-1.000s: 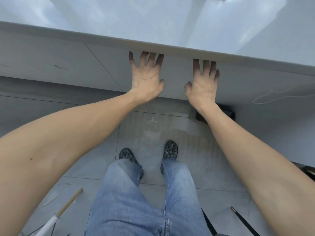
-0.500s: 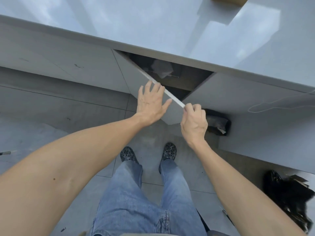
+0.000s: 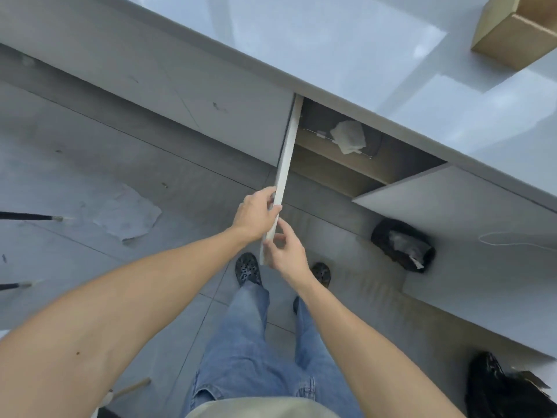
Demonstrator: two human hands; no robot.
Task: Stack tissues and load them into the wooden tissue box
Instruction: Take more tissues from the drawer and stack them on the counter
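Note:
A white cabinet door (image 3: pixel 284 167) under the counter stands swung wide, seen edge-on. My left hand (image 3: pixel 256 214) grips its free edge from the left. My right hand (image 3: pixel 284 251) pinches the same edge just below. Inside the cabinet, a crumpled white tissue (image 3: pixel 348 136) sticks out of a pack on a wooden shelf (image 3: pixel 331 168). A light wooden tissue box (image 3: pixel 517 31) sits on the glossy white counter (image 3: pixel 331 40) at the top right, partly cut off by the frame.
The right-hand cabinet door (image 3: pixel 452 194) also hangs open. A black bag (image 3: pixel 402 244) lies on the floor below it, another (image 3: pixel 506 387) at the lower right. A scrap of paper (image 3: pixel 125 214) and stick ends (image 3: pixel 30 217) lie on the grey tiles at left.
From both palms flat on the closed doors, I have pulled the left door open. It now stands edge-on to me, and the tissue inside shows. The wooden box has come into sight.

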